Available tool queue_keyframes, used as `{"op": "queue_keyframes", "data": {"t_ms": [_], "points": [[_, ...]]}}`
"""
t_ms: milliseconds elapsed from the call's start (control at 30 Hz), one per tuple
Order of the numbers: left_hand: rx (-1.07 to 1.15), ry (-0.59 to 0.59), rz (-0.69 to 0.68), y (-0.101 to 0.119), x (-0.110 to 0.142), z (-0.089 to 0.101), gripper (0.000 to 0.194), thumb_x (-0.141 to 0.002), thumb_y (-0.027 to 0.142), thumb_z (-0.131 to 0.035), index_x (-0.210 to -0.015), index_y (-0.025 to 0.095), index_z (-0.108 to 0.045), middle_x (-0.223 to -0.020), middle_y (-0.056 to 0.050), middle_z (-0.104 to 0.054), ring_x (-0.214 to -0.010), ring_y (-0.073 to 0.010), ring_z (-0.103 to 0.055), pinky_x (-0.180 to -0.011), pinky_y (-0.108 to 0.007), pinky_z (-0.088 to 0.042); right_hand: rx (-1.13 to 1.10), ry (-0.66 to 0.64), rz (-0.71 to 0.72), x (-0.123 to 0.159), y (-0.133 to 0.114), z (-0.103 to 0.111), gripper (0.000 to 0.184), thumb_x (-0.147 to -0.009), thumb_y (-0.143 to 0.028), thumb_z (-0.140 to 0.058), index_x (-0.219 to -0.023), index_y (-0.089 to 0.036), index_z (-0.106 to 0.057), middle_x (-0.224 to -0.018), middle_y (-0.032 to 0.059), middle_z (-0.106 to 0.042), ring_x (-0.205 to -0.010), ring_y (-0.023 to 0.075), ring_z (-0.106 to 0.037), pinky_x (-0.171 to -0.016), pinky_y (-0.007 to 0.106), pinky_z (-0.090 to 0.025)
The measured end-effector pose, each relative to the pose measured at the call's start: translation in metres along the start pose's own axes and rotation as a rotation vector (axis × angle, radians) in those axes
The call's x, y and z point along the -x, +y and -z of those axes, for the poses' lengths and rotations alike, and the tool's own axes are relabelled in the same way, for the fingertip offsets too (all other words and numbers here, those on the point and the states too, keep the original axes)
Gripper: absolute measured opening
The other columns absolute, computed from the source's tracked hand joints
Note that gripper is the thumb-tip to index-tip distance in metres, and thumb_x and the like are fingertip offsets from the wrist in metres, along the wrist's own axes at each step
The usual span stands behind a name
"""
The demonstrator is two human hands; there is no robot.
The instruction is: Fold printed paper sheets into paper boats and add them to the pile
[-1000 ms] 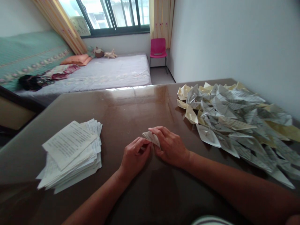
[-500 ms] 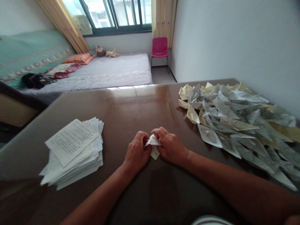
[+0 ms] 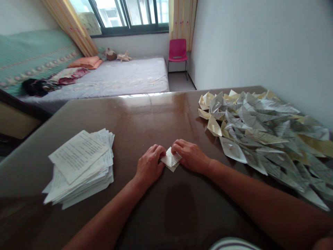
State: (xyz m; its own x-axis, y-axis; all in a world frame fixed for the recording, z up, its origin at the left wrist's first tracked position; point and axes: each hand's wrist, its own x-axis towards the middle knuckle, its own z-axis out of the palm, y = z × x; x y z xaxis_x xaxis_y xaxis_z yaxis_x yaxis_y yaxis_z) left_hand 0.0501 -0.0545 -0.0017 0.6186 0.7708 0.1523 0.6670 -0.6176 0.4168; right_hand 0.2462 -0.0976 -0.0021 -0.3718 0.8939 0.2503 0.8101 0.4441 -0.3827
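Observation:
A small folded piece of printed paper (image 3: 171, 160) lies flat on the brown table (image 3: 145, 118), pinched from both sides. My left hand (image 3: 149, 166) grips its left corner with curled fingers. My right hand (image 3: 191, 156) presses its right corner with fingertips drawn together. Both hands rest on the tabletop near the front middle. The folded paper is diamond shaped and mostly visible between the two hands.
A stack of printed sheets (image 3: 80, 166) sits at the left of the table. A large heap of folded paper boats (image 3: 262, 132) covers the right side up to the wall. Beyond the table are a bed (image 3: 117, 78) and a pink chair (image 3: 177, 53).
The folded paper was held up as a raised triangle between my fingers; now it is pressed flat on the table as a diamond, with both hands lowered onto it.

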Motion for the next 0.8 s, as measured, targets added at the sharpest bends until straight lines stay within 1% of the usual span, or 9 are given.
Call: {"op": "queue_keyframes", "data": {"t_ms": [100, 200, 333, 433, 567, 667, 733, 800], "points": [[-0.022, -0.042, -0.037, -0.004, 0.003, 0.003, 0.013, -0.079, 0.015, -0.052, -0.088, 0.024, -0.054, -0.093, 0.0, -0.058, -0.085, -0.0167, -0.055, -0.068, -0.026, -0.043, -0.016, -0.058, 0.074, 0.002, 0.007, 0.008, 0.016, -0.078, -0.013, -0.059, -0.091, -0.022, -0.057, -0.096, 0.0034, -0.058, -0.092, 0.0179, -0.05, -0.078, 0.028, -0.041], [-0.075, -0.075, -0.101, -0.008, 0.007, 0.008, 0.012, -0.086, 0.02, -0.051, -0.094, 0.025, -0.058, -0.1, -0.001, -0.06, -0.093, -0.0178, -0.054, -0.07, -0.026, -0.045, -0.029, -0.082, 0.143, 0.003, 0.013, 0.014, 0.017, -0.08, -0.017, -0.059, -0.095, -0.023, -0.062, -0.099, 0.0043, -0.06, -0.094, 0.0182, -0.051, -0.082, 0.03, -0.042], [-0.187, -0.113, -0.179, -0.012, 0.011, 0.019, 0.02, -0.093, 0.031, -0.045, -0.101, 0.03, -0.064, -0.103, -0.001, -0.063, -0.096, -0.019, -0.053, -0.062, -0.024, -0.044, -0.031, -0.111, 0.202, 0.005, 0.02, 0.019, 0.016, -0.085, -0.023, -0.057, -0.097, -0.025, -0.067, -0.099, 0.004, -0.063, -0.092, 0.0174, -0.053, -0.082, 0.03, -0.042], [-0.224, -0.129, -0.229, -0.011, 0.013, 0.026, 0.024, -0.095, 0.034, -0.044, -0.109, 0.034, -0.064, -0.105, -0.001, -0.063, -0.095, -0.0191, -0.053, -0.061, -0.025, -0.045, -0.04, -0.126, 0.218, 0.006, 0.023, 0.024, 0.017, -0.086, -0.027, -0.057, -0.097, -0.028, -0.07, -0.097, 0.0028, -0.064, -0.09, 0.0167, -0.054, -0.08, 0.03, -0.043], [-0.167, -0.128, -0.279, -0.009, 0.014, 0.031, 0.026, -0.091, 0.038, -0.051, -0.112, 0.032, -0.064, -0.106, -0.003, -0.063, -0.098, -0.0195, -0.053, -0.071, -0.028, -0.051, -0.062, -0.124, 0.195, 0.006, 0.024, 0.028, 0.017, -0.085, -0.033, -0.06, -0.096, -0.03, -0.072, -0.097, 0.002, -0.065, -0.089, 0.0163, -0.055, -0.08, 0.03, -0.043], [-0.118, -0.095, -0.302, -0.01, 0.013, 0.026, 0.024, -0.091, 0.037, -0.05, -0.103, 0.027, -0.068, -0.103, -0.004, -0.064, -0.098, -0.0195, -0.054, -0.081, -0.031, -0.051, -0.086, -0.11, 0.182, 0.005, 0.025, 0.025, 0.019, -0.088, -0.038, -0.057, -0.092, -0.028, -0.073, -0.095, 0.0022, -0.066, -0.087, 0.0156, -0.056, -0.079, 0.029, -0.044], [-0.083, -0.045, -0.327, -0.012, 0.011, 0.019, 0.023, -0.092, 0.034, -0.049, -0.099, 0.024, -0.069, -0.104, -0.005, -0.065, -0.101, -0.0198, -0.054, -0.088, -0.032, -0.049, -0.107, -0.091, 0.183, 0.004, 0.026, 0.021, 0.018, -0.088, -0.038, -0.057, -0.09, -0.028, -0.073, -0.094, 0.0023, -0.065, -0.087, 0.0152, -0.056, -0.079, 0.029, -0.044], [-0.049, -0.02, -0.359, -0.016, 0.009, 0.012, 0.026, -0.092, 0.034, -0.051, -0.111, 0.022, -0.065, -0.114, -0.006, -0.064, -0.11, -0.0209, -0.052, -0.096, -0.035, -0.045, -0.121, -0.071, 0.171, 0.004, 0.027, 0.019, 0.016, -0.087, -0.037, -0.06, -0.089, -0.028, -0.072, -0.093, 0.0021, -0.065, -0.087, 0.015, -0.056, -0.08, 0.028, -0.044]]}}
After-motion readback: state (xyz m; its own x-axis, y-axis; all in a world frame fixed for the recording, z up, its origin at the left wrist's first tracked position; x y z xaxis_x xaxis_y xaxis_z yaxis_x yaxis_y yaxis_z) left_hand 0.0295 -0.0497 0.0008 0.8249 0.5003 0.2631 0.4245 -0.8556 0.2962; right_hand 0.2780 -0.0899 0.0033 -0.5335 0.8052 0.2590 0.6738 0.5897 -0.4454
